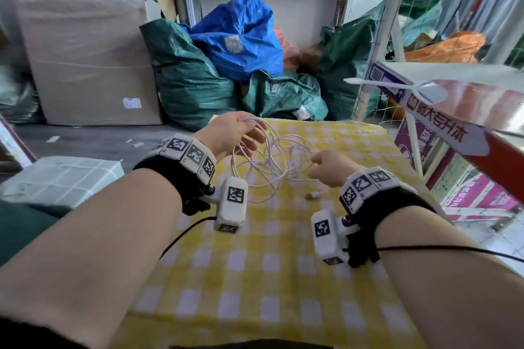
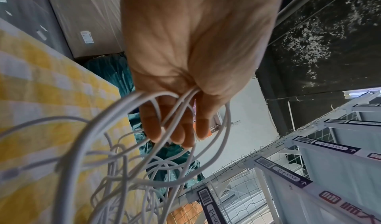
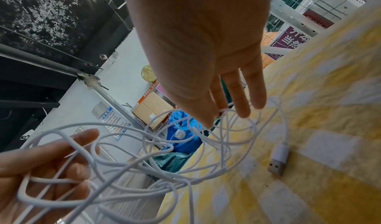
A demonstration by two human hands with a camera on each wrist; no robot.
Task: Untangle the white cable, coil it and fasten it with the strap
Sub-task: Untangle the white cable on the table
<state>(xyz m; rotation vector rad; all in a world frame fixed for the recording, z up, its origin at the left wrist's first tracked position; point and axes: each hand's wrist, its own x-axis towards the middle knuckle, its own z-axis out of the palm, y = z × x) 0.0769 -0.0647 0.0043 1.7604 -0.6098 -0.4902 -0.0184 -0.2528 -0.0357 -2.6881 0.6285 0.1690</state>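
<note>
Clearly the white cable [image 1: 272,156] is light, limp and snag-prone, hanging tangled over the yellow-checked table [image 1: 255,278]; best taken near its USB plug [image 3: 278,160]. The left hand [image 1: 234,133] grips several loops; the right hand [image 1: 329,167] pinches one strand, other fingers straight.

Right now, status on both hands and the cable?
Left hand grips several loops of white cable, raised. Right hand pinches one strand. Cable tangled, USB plug on checked cloth. Nothing blocking.
</note>
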